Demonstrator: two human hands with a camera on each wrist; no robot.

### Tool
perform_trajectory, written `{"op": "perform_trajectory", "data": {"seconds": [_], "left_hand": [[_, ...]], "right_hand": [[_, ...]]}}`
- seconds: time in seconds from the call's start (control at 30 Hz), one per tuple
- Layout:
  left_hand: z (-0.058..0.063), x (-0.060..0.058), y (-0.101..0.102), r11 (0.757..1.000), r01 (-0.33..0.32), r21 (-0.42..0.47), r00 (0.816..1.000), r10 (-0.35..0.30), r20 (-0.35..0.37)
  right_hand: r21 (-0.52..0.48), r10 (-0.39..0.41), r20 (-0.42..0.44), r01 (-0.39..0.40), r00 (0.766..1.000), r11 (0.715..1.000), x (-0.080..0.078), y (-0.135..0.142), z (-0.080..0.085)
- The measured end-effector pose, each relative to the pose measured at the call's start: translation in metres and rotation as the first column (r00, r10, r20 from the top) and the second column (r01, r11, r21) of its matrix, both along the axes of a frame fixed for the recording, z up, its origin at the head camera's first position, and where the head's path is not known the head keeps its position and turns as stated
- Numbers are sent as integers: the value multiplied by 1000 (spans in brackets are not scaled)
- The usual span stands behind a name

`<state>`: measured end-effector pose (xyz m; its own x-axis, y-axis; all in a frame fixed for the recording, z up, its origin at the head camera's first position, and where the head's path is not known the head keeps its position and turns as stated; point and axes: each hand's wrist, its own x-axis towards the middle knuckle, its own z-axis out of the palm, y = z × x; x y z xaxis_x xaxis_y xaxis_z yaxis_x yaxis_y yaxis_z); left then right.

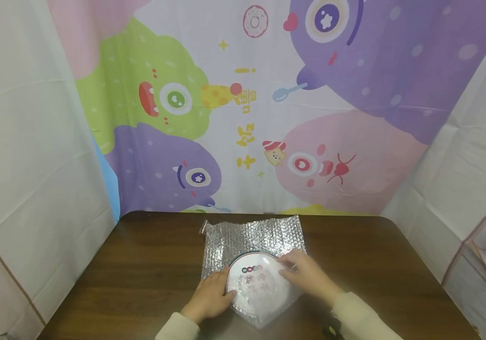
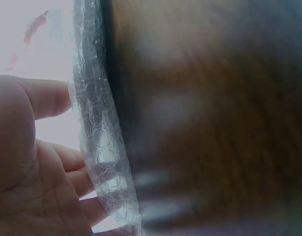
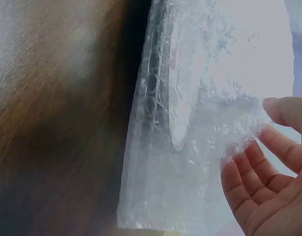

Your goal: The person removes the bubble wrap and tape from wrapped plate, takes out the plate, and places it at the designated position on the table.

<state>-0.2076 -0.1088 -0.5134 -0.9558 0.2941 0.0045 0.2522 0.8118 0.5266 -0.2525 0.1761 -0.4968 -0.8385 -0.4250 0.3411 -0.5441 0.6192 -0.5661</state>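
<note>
A round white plate [image 1: 253, 267] with a dark green and red rim and small printed pictures lies near the table's front in the head view. Clear bubble wrap [image 1: 260, 314] covers its front part and spreads out behind it. My left hand [image 1: 212, 295] rests at the plate's left side, thumb over the edge; its fingertips touch the wrap's edge in the left wrist view. At the plate's upper right, my right hand [image 1: 306, 274] pinches the bubble wrap [image 3: 160, 191] between thumb and fingers. Within the wrap, the plate's pale edge [image 3: 180, 113] shows in the right wrist view.
The dark brown wooden table [image 1: 140, 264] runs back to a cloth [image 1: 247, 189] printed with cartoon monsters. Pale sheets [image 1: 26, 141] hang at both sides. A small dark object [image 1: 332, 329] lies beside the right sleeve at the front edge.
</note>
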Motion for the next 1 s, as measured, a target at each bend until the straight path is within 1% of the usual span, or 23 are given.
{"op": "perform_trajectory", "data": {"seconds": [0.23,0.4,0.5,0.63,0.73,0.77,0.87,1.0], "left_hand": [[-3,-1,0,1000,-4,-11,1000,4,-9],[-3,-1,0,1000,-10,-8,1000,10,1],[-3,-1,1,1000,-9,-10,1000,9,1],[-3,0,1,1000,-6,-14,1000,6,-1],[-3,0,1,1000,-7,-13,1000,7,-1],[-3,0,1,1000,-8,-13,1000,8,-1],[-3,0,1,1000,-10,-13,1000,10,4],[-3,0,0,1000,-10,-12,1000,11,9]], "right_hand": [[-51,11,34,-9,999,999,7,15,5],[-47,-5,18,6,1000,999,13,25,9],[-48,-12,26,13,1000,999,17,30,10],[-66,-15,94,21,995,998,22,39,12],[-82,-18,165,32,986,996,27,46,15],[-85,-21,176,36,984,996,29,47,16],[-80,-29,205,47,978,996,34,52,19],[-51,0,174,9,985,999,38,57,20]]}}
